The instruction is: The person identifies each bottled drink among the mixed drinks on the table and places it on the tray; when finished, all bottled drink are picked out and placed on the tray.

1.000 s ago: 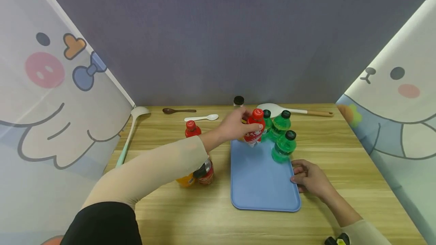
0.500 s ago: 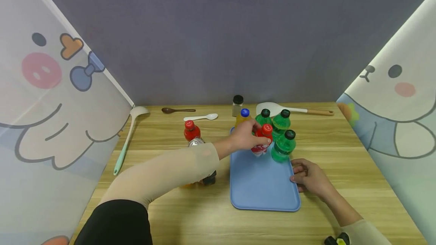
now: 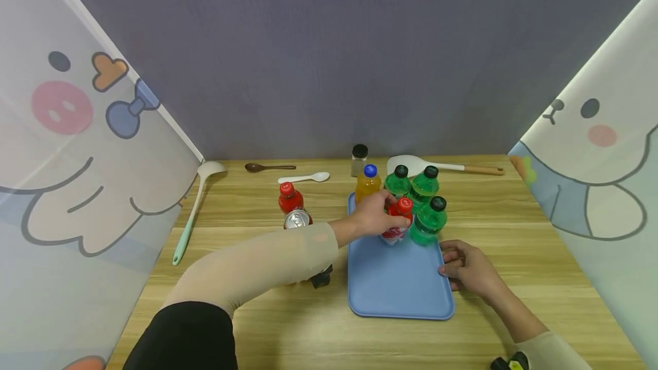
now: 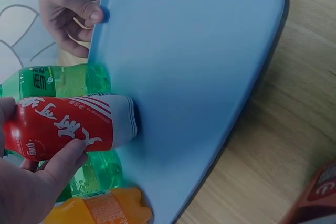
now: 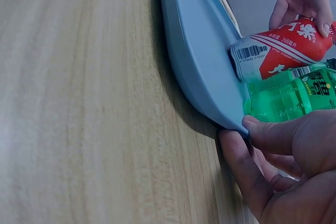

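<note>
My left hand (image 3: 374,214) grips a red soda bottle (image 4: 68,127) by its upper part, fingers and thumb around it, over the far half of a blue tray (image 3: 401,281). In the left wrist view its white-sleeved base overlaps the tray floor. Three green soda bottles (image 3: 430,218) with black caps stand at the tray's far right. An orange drink bottle (image 3: 366,185) with a blue cap stands at the far left corner, just behind my left hand. My right hand (image 3: 470,267) pinches the tray's right rim between thumb and fingers.
Left of the tray stand another red bottle (image 3: 291,200) and a can (image 3: 298,219), partly behind my left sleeve, near a black cap (image 3: 321,277). A ladle (image 3: 191,216), brown spoon (image 3: 269,168), white spoon (image 3: 304,178), black-lidded jar (image 3: 359,161) and spatula (image 3: 442,166) lie or stand farther out.
My left hand has carried the red bottle right and toward me, close beside the green bottles. The orange bottle has come into fuller view. My right hand stays on the rim.
</note>
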A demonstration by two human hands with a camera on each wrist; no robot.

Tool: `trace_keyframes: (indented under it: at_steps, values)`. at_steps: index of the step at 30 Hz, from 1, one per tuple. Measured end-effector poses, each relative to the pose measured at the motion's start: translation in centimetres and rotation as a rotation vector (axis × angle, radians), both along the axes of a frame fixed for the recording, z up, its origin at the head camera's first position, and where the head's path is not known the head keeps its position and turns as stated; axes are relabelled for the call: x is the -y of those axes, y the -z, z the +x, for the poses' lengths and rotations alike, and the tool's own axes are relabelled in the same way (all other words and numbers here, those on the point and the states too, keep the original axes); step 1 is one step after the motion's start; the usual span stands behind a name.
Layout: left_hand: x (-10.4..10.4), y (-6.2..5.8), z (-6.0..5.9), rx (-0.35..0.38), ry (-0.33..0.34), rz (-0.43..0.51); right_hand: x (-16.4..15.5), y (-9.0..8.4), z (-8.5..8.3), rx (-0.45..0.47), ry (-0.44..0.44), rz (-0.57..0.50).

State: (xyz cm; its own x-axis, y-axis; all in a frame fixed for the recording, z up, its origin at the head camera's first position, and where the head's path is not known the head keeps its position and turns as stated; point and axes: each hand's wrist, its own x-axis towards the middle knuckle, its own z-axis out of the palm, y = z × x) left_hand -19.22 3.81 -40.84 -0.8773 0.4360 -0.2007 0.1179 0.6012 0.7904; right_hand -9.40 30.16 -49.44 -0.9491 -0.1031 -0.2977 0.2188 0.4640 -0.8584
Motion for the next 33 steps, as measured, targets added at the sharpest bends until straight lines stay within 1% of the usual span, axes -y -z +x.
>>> trace_keyframes:
  at_steps: [3,9,15,22,27,33]
  values:
    - [0.0,0.3,0.0,0.005,-0.001,0.012,0.0,-0.1,0.1,-0.002,0.0,-0.002]
    - [0.0,0.5,0.1,0.009,0.025,0.021,0.0,0.0,0.1,-0.005,-0.001,0.006]
    - [0.1,0.7,0.0,0.001,0.058,-0.006,0.0,0.0,0.1,0.009,0.008,0.013]
    - [0.4,0.5,0.1,-0.011,0.089,-0.034,0.0,0.0,0.1,0.017,0.014,0.002]
    - [1.1,-0.2,0.2,0.002,0.121,-0.031,0.1,0.1,0.1,0.025,0.018,-0.001]
    - [2.2,-2.1,0.2,0.014,0.145,-0.002,0.1,0.1,0.0,0.021,0.018,0.001]
